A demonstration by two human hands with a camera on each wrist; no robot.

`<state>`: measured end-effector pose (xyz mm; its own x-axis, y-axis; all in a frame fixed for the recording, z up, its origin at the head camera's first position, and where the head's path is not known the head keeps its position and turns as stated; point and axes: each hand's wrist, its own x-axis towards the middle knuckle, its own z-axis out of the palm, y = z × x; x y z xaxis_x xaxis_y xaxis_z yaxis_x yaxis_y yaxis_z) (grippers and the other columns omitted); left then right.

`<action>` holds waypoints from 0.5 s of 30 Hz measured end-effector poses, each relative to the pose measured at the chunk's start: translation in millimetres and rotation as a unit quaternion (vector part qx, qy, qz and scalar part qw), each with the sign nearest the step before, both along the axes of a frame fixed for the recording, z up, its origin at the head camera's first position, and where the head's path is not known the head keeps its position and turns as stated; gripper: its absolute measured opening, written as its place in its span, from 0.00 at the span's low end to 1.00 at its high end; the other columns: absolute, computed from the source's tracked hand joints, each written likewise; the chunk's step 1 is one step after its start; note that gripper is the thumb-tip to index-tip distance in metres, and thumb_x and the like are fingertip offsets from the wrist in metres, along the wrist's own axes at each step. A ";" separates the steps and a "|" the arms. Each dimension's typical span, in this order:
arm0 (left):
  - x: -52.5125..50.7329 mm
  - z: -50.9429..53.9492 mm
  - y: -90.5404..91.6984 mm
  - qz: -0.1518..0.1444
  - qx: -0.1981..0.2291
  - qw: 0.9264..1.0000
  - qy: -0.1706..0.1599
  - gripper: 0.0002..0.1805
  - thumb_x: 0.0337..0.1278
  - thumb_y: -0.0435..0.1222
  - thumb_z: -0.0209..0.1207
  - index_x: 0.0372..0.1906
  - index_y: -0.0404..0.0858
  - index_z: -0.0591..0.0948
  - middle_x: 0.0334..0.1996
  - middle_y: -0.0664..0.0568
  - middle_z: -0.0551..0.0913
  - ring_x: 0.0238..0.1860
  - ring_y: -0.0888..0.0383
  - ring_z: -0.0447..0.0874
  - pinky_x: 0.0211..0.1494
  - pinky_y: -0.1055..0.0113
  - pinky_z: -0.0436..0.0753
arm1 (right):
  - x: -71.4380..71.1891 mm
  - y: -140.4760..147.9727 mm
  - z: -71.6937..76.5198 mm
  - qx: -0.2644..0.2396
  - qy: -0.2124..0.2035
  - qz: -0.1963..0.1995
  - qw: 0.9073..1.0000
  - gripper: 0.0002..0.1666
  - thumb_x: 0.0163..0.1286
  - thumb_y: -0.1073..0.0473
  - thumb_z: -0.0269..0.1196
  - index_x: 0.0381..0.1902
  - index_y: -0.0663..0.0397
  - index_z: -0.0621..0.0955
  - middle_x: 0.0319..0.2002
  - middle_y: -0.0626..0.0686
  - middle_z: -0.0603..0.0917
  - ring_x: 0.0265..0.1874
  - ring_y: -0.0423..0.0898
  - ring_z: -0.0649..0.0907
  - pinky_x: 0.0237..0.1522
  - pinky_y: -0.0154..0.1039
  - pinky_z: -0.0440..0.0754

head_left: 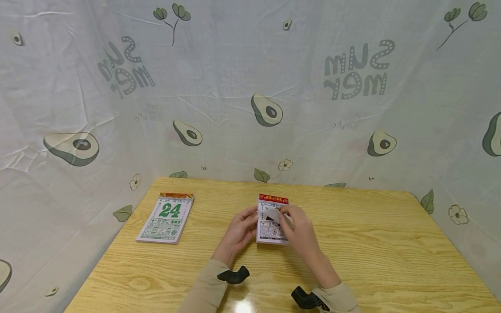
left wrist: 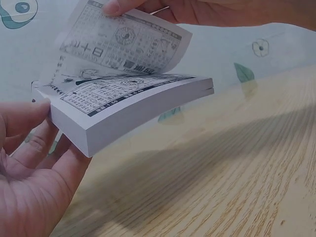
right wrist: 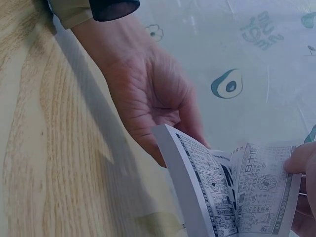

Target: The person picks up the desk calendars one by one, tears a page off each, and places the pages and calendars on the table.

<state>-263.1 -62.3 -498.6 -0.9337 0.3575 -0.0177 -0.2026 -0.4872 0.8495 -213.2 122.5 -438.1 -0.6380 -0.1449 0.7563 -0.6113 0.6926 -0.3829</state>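
A thick tear-off calendar with a red header [head_left: 273,199] and black print is tilted up off the table. My left hand [head_left: 238,232] grips its left edge; in the left wrist view the thumb and fingers of this hand [left wrist: 34,168] hold the page block [left wrist: 113,123] from the side. Between thumb and fingers, my right hand [head_left: 301,230] pinches a thin top sheet [left wrist: 148,42], which is lifted and curls back from the block. The right wrist view has the right thumb [right wrist: 300,158] on the raised sheet [right wrist: 261,190], with the left hand [right wrist: 153,94] at the block's far side.
A second calendar [head_left: 166,217], with a green 24 and a red-and-yellow header, lies flat on the left of the wooden table [head_left: 352,261]. A pale cloth [head_left: 235,65] printed with avocados and leaves hangs behind the table and along both sides.
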 end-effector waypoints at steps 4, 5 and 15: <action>0.1 -0.8 0.1 -0.005 -0.003 1.000 0.008 0.24 0.70 0.28 0.49 0.68 0.30 0.65 0.47 0.56 0.83 0.46 0.60 0.84 0.46 0.66 0.84 | -1.3 3.7 2.0 -0.011 0.008 -0.007 1.000 0.09 0.58 0.72 0.68 0.36 0.60 0.80 0.35 0.56 0.84 0.37 0.50 0.84 0.37 0.45 0.84; 0.2 -0.9 0.2 -0.006 -0.003 1.000 0.008 0.24 0.70 0.28 0.49 0.69 0.30 0.65 0.48 0.55 0.83 0.46 0.60 0.84 0.46 0.66 0.84 | -1.3 4.4 2.7 -0.014 0.006 -0.009 1.000 0.09 0.58 0.72 0.68 0.36 0.60 0.80 0.35 0.56 0.84 0.37 0.50 0.84 0.37 0.45 0.84; -1.0 -2.6 1.6 -0.002 -0.013 1.000 0.000 0.24 0.71 0.27 0.47 0.70 0.29 0.63 0.47 0.56 0.84 0.45 0.61 0.84 0.46 0.66 0.84 | -2.8 9.8 5.7 -0.040 0.017 -0.020 0.999 0.07 0.59 0.72 0.67 0.36 0.63 0.81 0.34 0.57 0.85 0.38 0.51 0.84 0.41 0.46 0.85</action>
